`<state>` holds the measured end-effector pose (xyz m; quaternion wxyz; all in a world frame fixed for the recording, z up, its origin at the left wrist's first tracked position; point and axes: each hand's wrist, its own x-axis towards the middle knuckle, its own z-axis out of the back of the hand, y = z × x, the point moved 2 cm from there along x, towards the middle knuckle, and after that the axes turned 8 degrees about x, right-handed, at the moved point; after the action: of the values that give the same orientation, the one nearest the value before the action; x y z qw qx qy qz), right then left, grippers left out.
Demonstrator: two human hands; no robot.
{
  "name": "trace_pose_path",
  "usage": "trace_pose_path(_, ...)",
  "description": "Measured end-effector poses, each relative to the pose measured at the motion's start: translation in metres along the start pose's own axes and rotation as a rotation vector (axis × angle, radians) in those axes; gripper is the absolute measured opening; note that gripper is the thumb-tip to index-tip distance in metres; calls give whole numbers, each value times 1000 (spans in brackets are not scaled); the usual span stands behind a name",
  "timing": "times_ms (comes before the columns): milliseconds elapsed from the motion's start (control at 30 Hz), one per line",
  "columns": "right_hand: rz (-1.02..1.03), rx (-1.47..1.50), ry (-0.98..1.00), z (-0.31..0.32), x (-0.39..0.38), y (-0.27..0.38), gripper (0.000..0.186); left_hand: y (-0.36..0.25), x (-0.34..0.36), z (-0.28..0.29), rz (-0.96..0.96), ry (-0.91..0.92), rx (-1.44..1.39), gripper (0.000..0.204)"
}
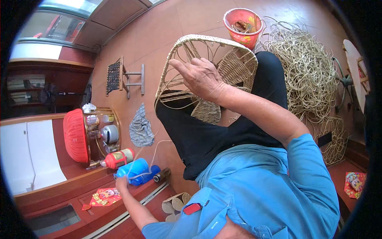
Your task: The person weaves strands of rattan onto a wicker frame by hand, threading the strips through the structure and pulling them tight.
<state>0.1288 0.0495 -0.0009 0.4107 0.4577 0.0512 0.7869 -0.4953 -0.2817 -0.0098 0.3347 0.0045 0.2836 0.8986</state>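
Note:
A half-woven straw-coloured basket (234, 67), with loose strands inside its braided rim, rests on my dark-trousered legs. My right hand (201, 79) is closed on it, thumb and fingers at the left side near the rim. My left hand (121, 183) reaches out to the lower left, fingers pinched on a pale cord (161, 143) that loops toward the basket. It is beside a blue thermos (135, 169); the fingertips are small and partly blurred.
A big heap of cord (298, 71) lies right, beside a red bucket (242, 38). Left are a small stool (112, 77), grey cloth (141, 131), red domed cover (73, 135), red flask (119, 158), dark cylinder (161, 175) and slippers (171, 205). An upright board (354, 71) stands far right.

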Motion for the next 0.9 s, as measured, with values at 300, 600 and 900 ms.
trace_pose_path(300,-144,292,102,10,-2,2,56,-304,-154,163,-613,-407,-930,20)
trace_pose_path(600,-590,932,9,23,-22,-20,30,-447,-233,262,-1005,-611,-1199,11)
trace_pose_path(900,-604,901,65,107,-18,-80,17,-483,-224,266,-1152,-876,-982,15)
